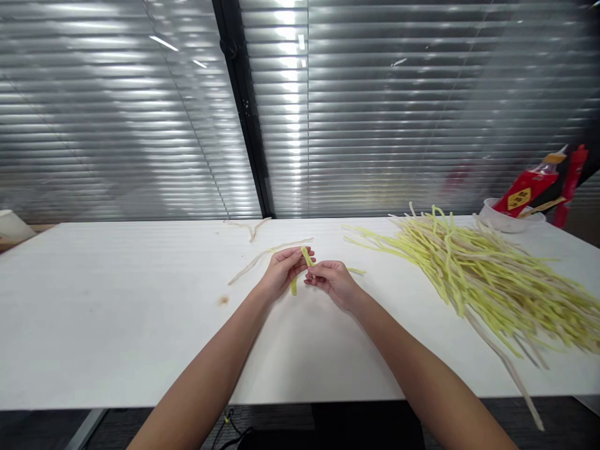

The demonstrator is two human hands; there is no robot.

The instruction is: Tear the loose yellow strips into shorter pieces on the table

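- left hand [282, 270] and right hand [330, 280] both pinching a thin yellow fuzzy strand [305, 255]
- its middle's hidden behind the fingers, lower end [294, 289] pokes out below

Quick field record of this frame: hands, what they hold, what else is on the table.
left hand: left hand grips the yellow strip
right hand: right hand pinches the same strip, fingertips meeting the left hand's
strip pose: held just above the white table, lower end showing below the left hand
right of hands: big pile of yellow and pale strips, apart from the hands
behind hands: a few loose pale strips on the table
far right corner: clear bowl and red bottle
backdrop: closed blinds
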